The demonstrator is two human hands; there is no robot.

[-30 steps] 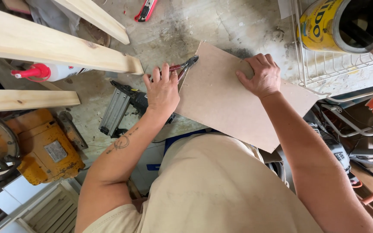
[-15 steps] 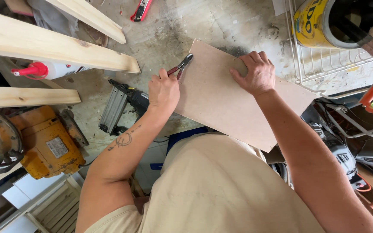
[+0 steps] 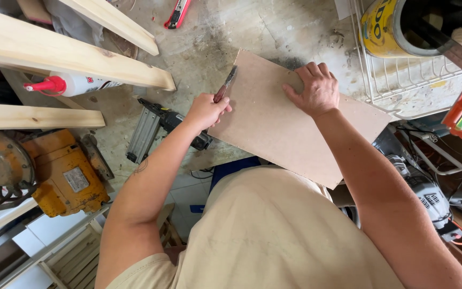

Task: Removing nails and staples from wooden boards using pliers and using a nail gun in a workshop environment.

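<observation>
head view: board [image 3: 290,123] under right hand [image 3: 316,88]

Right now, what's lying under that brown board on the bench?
The brown board rests on the stained workbench, its near part overhanging the edge. The right hand presses on top. Whatever else lies beneath it is covered.

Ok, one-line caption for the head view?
Left hand holds pliers at the brown board's edge; right hand presses the board flat.
</observation>
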